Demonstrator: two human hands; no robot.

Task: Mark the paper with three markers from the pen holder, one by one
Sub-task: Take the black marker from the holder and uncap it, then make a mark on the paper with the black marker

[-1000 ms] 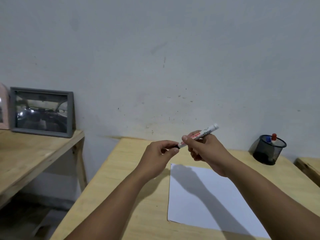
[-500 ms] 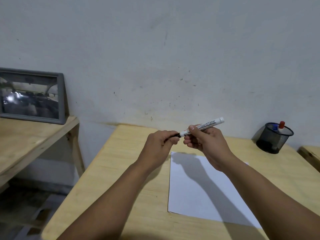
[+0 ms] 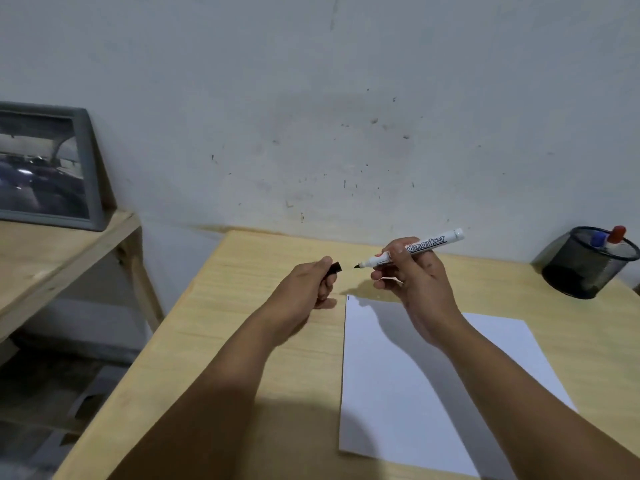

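Head view: right hand [image 3: 412, 282] pinches uncapped marker [image 3: 415, 248] at frame centre, above paper [image 3: 433, 393]. Left hand [image 3: 304, 289] pinches black cap [image 3: 334, 268], just apart from tip. Pen holder [image 3: 585, 268] at right holds 2 markers.

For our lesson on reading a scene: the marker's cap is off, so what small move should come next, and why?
Probably lower the right hand so the marker tip meets the paper. The black cap sits in the left hand, apart from the bared tip, which hangs above the table just beyond the sheet's far edge. The paper looks unmarked.
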